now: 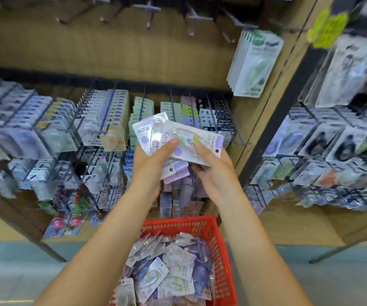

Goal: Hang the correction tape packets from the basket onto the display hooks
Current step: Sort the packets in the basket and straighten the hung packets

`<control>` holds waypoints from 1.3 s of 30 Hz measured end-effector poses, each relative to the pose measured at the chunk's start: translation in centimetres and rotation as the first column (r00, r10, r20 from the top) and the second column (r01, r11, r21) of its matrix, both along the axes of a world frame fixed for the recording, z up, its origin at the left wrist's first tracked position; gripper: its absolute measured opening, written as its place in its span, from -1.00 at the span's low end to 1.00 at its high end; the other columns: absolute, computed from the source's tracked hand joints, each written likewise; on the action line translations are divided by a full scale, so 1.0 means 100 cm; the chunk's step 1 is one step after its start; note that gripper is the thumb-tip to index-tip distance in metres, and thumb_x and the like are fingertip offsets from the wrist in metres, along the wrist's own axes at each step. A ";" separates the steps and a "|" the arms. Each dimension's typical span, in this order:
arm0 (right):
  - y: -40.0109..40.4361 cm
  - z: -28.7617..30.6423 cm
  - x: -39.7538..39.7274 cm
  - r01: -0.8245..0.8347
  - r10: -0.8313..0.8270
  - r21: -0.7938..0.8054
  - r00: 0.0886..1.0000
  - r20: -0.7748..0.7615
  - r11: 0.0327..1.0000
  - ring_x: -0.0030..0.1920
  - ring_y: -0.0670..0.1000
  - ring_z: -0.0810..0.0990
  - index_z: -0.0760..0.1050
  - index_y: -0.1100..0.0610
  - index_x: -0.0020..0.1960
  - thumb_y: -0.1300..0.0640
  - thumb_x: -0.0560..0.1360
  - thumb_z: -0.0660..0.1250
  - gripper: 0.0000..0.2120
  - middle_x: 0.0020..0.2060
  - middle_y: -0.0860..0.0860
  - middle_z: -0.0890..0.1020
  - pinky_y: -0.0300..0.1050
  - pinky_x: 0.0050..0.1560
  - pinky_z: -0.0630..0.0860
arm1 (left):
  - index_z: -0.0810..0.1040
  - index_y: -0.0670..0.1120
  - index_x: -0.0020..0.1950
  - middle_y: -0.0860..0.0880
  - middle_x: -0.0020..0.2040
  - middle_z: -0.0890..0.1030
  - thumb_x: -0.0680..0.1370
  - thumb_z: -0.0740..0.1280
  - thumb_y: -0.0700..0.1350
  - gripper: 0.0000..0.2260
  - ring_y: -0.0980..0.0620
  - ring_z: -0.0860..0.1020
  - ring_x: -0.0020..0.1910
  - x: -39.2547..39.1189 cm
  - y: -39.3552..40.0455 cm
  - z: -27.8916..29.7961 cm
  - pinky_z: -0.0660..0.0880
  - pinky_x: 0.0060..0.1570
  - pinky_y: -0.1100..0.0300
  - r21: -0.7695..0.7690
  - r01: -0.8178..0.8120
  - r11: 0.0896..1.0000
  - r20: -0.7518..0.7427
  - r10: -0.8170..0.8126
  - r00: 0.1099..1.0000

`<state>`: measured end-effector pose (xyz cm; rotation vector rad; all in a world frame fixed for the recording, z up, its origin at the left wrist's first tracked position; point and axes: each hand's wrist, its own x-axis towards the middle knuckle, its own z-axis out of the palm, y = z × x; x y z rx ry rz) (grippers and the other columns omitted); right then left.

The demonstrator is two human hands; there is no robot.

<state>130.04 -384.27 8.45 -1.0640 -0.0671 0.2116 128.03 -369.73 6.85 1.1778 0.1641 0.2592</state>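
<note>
So there's a big wooden display rack (112, 60) covered in dark wire hooks (143, 102), and most of the middle and lower rows are packed tight with hanging stationery packets (109, 120); the top row of hooks looks mostly bare, apart from a green-and-white bunch (255, 62) hanging at upper right. A second rack (332, 140) off to the right is loaded too, pretty blurry though. Down at the bottom sits a red plastic basket (220, 250), piled with purple and white correction tape packets (173, 270). Both arms reach up over it toward the middle row. The left hand (149, 164) grips a small fanned stack of packets (149, 131), thumb pressed on top. The right hand (213, 168) pinches one packet (200, 142) lying across that stack, hang-hole end toward the right. None of the held ones is on a hook yet, they're just in front of the middle hooks.
</note>
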 end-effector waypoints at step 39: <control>-0.020 0.133 0.105 0.601 -0.402 -0.357 0.771 0.494 0.715 -0.04 -0.10 0.54 0.46 0.11 0.11 0.09 0.54 0.46 -0.76 0.01 -0.01 0.56 -0.21 -0.11 0.45 | 0.48 -0.01 0.40 -0.04 0.24 0.67 0.67 0.34 -0.05 -0.70 -0.01 0.70 0.10 0.055 0.006 0.120 0.66 -0.13 0.11 0.103 0.087 0.991 0.060 -0.094 0.994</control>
